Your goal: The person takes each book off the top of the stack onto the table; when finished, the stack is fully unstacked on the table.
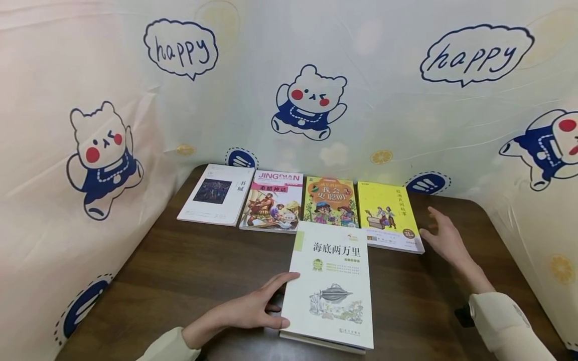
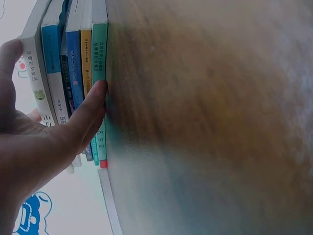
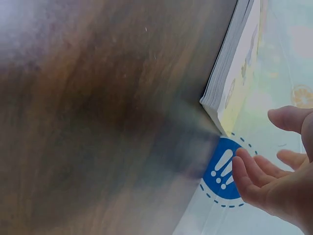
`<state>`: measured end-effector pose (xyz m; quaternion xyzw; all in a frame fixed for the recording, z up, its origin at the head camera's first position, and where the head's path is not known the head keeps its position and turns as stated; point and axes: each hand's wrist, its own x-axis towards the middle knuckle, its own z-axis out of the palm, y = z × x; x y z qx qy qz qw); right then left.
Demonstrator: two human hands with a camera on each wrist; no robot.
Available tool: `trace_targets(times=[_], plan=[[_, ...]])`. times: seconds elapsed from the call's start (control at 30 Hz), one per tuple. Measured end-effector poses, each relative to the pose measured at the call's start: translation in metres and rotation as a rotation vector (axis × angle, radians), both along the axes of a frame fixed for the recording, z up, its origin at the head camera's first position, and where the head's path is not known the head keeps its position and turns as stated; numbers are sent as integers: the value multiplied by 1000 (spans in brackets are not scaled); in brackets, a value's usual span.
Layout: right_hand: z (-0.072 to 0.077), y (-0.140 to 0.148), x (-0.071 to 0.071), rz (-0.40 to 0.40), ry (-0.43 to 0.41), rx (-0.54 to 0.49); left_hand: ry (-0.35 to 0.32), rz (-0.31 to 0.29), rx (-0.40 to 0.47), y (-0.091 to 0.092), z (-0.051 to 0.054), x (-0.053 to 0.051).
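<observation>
Head: hands apart; left hand against spine side of white book, digits spread; right hand loose, just beside yellow book, contact hard to judge; three more books beyond left hand; left wrist: white book tops book stack beside left hand; one finger on green spine; right wrist: right hand holds nothing.

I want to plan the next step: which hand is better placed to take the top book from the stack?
Probably the left hand: it touches the stack, at the left edge of the top book. The right hand is farther off, beside the yellow book.
</observation>
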<state>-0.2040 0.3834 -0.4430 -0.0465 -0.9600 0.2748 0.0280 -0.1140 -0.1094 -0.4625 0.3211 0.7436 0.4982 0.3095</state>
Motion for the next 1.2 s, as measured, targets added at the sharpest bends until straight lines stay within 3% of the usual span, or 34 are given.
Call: trace_targets(times=[0.3, 0.53, 0.73, 1.2], plan=[[5, -12, 17, 38, 47, -19, -12, 3, -3, 0, 2, 0], [14, -38, 40, 92, 81, -63, 3, -4, -3, 0, 1, 0], [18, -68, 60, 141, 67, -126, 10, -2, -8, -1, 0, 0], [21, -115, 92, 155, 6, -263, 13, 2, -8, 0, 1, 0]])
